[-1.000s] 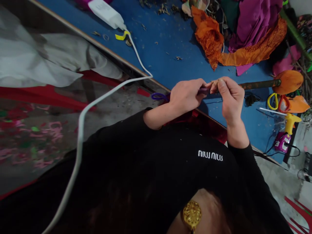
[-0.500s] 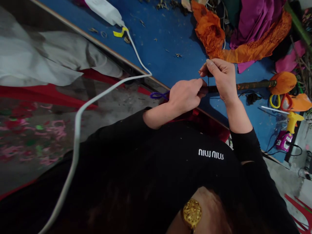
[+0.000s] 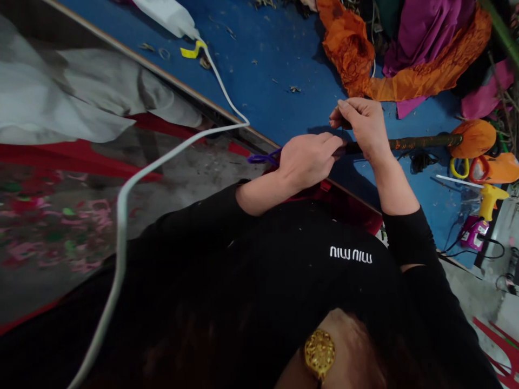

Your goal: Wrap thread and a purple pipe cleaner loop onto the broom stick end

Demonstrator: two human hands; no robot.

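Note:
A long dark green-brown stick (image 3: 424, 142) lies across the table's near edge, with a rounded orange fabric piece (image 3: 473, 139) at its far right end. My left hand (image 3: 310, 162) is closed around the stick's left end, and a purple loop (image 3: 263, 158) pokes out behind that hand. Just above the stick, my right hand (image 3: 365, 124) is pinched, thumb against fingers. A thin dark strand runs from those fingertips down toward the stick beside my left fingers; its kind is too small to tell. The right wrist passes over the stick and hides part of it.
Orange fabric (image 3: 351, 59) and magenta cloth (image 3: 430, 38) are heaped at the back of the blue table (image 3: 263, 70). Scissors (image 3: 478, 168) and a yellow-and-purple glue gun (image 3: 488, 202) lie right. A white cable (image 3: 162, 148) crosses the left side from a white power strip (image 3: 168, 15).
My right hand has shifted slightly left, and less of the dark strand shows beneath its fingertips. My left hand keeps its hold on the stick. The view has shifted a little.

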